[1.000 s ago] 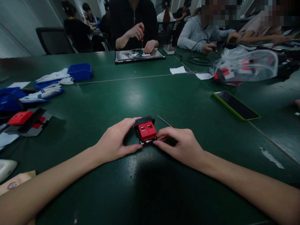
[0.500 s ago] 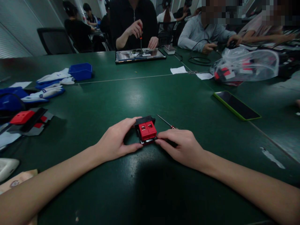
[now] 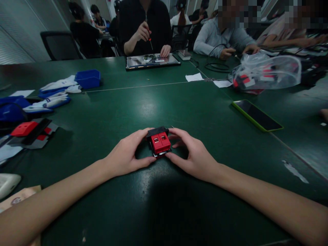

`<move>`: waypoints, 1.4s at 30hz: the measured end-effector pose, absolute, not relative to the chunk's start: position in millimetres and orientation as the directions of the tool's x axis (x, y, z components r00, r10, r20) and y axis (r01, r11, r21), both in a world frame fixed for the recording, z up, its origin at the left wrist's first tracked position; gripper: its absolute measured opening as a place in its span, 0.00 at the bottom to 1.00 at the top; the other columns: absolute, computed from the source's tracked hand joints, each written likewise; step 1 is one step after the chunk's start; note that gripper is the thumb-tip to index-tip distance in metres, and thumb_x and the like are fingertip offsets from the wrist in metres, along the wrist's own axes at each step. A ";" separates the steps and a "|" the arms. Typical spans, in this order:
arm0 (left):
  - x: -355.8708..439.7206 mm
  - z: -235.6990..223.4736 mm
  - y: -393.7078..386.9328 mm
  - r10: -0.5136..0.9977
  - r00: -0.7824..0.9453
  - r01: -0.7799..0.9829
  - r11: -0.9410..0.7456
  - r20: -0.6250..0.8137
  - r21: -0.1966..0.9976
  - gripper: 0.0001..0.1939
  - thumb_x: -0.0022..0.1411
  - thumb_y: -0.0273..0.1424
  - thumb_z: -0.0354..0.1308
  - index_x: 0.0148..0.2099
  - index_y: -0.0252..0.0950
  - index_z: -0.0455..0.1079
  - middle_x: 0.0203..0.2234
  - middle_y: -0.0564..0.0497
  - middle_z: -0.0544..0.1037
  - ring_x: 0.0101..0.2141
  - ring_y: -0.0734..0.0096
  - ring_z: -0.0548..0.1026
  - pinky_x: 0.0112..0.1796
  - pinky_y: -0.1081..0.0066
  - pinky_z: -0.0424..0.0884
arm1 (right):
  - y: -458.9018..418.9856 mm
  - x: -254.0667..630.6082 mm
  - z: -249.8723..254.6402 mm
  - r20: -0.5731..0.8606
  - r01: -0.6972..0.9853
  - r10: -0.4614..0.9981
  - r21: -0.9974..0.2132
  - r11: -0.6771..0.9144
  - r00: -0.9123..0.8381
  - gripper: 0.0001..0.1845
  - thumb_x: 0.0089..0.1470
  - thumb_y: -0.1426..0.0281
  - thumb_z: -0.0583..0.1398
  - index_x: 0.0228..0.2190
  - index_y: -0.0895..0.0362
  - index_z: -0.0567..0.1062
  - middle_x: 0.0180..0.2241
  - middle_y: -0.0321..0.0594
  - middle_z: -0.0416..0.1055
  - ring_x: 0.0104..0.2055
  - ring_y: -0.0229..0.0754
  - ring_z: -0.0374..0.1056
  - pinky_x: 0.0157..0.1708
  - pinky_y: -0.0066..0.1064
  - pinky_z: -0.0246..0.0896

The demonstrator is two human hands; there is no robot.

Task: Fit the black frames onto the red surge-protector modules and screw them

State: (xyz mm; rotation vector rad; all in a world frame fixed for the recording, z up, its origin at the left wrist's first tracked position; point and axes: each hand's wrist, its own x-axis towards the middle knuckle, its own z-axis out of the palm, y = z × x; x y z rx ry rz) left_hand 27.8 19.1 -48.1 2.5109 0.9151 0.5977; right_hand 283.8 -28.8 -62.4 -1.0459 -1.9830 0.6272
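A small red block with two rectangular, USB-like ports, set in a black frame (image 3: 161, 142), rests on the green table in front of me. My left hand (image 3: 128, 150) grips its left side, thumb at the near corner and fingers at the far one. On the other side my right hand (image 3: 193, 152) curves around it, thumb at the near right corner and forefinger at the far right corner. Just past the right forefinger shows the tip of a screwdriver (image 3: 172, 126); the hand hides the rest.
A phone with a green edge (image 3: 257, 115) and a clear bag of red and grey parts (image 3: 266, 71) lie to the right. Gloves (image 3: 48, 102), a blue bin (image 3: 88, 78) and red-grey parts (image 3: 33, 133) are at the left. Opposite, a person holds a screwdriver over a flat panel (image 3: 133, 62).
My right hand has gone from a pinch at the block's near right corner to a wider grip along its right side, covering most of the screwdriver. The left hand stays put.
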 end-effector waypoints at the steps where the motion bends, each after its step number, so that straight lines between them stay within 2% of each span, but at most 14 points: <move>1: 27.8 -48.0 18.6 0.672 0.697 0.502 -0.706 0.249 0.500 0.39 0.62 0.43 0.64 0.69 0.36 0.55 0.59 0.38 0.73 0.55 0.50 0.76 0.58 0.57 0.71 | -28.1 283.5 -63.2 0.413 0.445 0.837 -0.712 0.542 -0.358 0.29 0.60 0.68 0.63 0.60 0.56 0.63 0.57 0.51 0.71 0.53 0.49 0.73 0.44 0.40 0.78; 5: 28.4 -47.5 15.1 0.673 0.702 0.497 -0.697 0.234 0.517 0.40 0.62 0.41 0.63 0.70 0.36 0.52 0.60 0.38 0.72 0.56 0.51 0.75 0.58 0.57 0.71 | -26.2 281.7 -64.7 0.447 0.411 0.817 -0.711 0.571 -0.364 0.26 0.59 0.69 0.64 0.57 0.58 0.67 0.52 0.51 0.74 0.49 0.49 0.75 0.42 0.39 0.80; 12: 42.0 -45.4 5.8 0.731 0.643 0.472 -0.613 0.229 0.633 0.40 0.60 0.40 0.66 0.67 0.39 0.52 0.58 0.40 0.72 0.55 0.51 0.75 0.57 0.55 0.71 | -28.1 275.8 -62.0 0.423 0.360 0.845 -0.770 0.526 -0.328 0.24 0.56 0.72 0.66 0.54 0.58 0.70 0.52 0.50 0.71 0.50 0.46 0.72 0.40 0.34 0.79; 16: 48.8 -45.1 2.7 0.777 0.597 0.459 -0.533 0.197 0.711 0.35 0.64 0.40 0.64 0.66 0.40 0.52 0.55 0.42 0.73 0.53 0.53 0.76 0.55 0.55 0.72 | -30.1 272.2 -59.6 0.389 0.339 0.875 -0.813 0.474 -0.290 0.22 0.55 0.72 0.66 0.51 0.56 0.71 0.51 0.47 0.70 0.49 0.46 0.73 0.39 0.35 0.79; 20: 48.4 -46.1 2.4 0.785 0.589 0.430 -0.505 0.192 0.748 0.34 0.64 0.40 0.64 0.66 0.40 0.53 0.55 0.41 0.73 0.53 0.52 0.76 0.56 0.53 0.71 | -31.5 268.9 -57.0 0.348 0.320 0.901 -0.849 0.420 -0.260 0.19 0.55 0.70 0.66 0.48 0.55 0.71 0.47 0.45 0.71 0.47 0.46 0.73 0.39 0.35 0.79; 27: 47.3 -44.2 3.2 0.789 0.585 0.395 -0.481 0.189 0.783 0.36 0.62 0.41 0.65 0.65 0.39 0.54 0.56 0.39 0.73 0.55 0.49 0.74 0.56 0.52 0.70 | -31.7 267.7 -56.4 0.365 0.331 0.892 -0.834 0.440 -0.266 0.18 0.55 0.69 0.67 0.47 0.54 0.72 0.45 0.45 0.73 0.45 0.46 0.74 0.38 0.37 0.79; 32: 49.4 -41.6 -0.8 0.783 0.591 0.390 -0.486 0.192 0.782 0.31 0.64 0.42 0.62 0.63 0.37 0.55 0.50 0.42 0.75 0.48 0.52 0.77 0.49 0.57 0.73 | -35.5 265.5 -56.2 0.359 0.311 0.899 -0.850 0.426 -0.251 0.19 0.54 0.68 0.67 0.48 0.55 0.73 0.44 0.45 0.75 0.41 0.44 0.75 0.39 0.37 0.79; 36: 52.4 -44.7 -8.9 0.802 0.575 0.407 -0.453 0.162 0.793 0.30 0.66 0.43 0.59 0.63 0.38 0.51 0.46 0.43 0.76 0.43 0.55 0.77 0.43 0.58 0.74 | -40.3 262.5 -54.4 0.372 0.283 0.900 -0.859 0.427 -0.227 0.19 0.54 0.68 0.67 0.47 0.56 0.73 0.43 0.44 0.75 0.38 0.43 0.76 0.39 0.36 0.80; 39: 55.2 -46.7 -14.3 0.807 0.560 0.336 -0.429 0.188 0.839 0.31 0.67 0.41 0.60 0.63 0.40 0.49 0.48 0.43 0.74 0.45 0.57 0.77 0.46 0.59 0.74 | -43.1 260.8 -53.5 0.386 0.256 0.895 -0.863 0.436 -0.223 0.19 0.53 0.70 0.67 0.47 0.55 0.73 0.45 0.44 0.75 0.41 0.44 0.77 0.42 0.36 0.80; 42: 58.0 -46.0 -16.6 0.798 0.561 0.225 -0.404 0.221 0.887 0.30 0.66 0.40 0.62 0.62 0.41 0.51 0.50 0.45 0.73 0.47 0.59 0.76 0.48 0.62 0.74 | -45.1 259.6 -53.3 0.382 0.226 0.900 -0.877 0.425 -0.212 0.19 0.52 0.71 0.67 0.46 0.55 0.73 0.45 0.44 0.75 0.43 0.45 0.77 0.43 0.36 0.80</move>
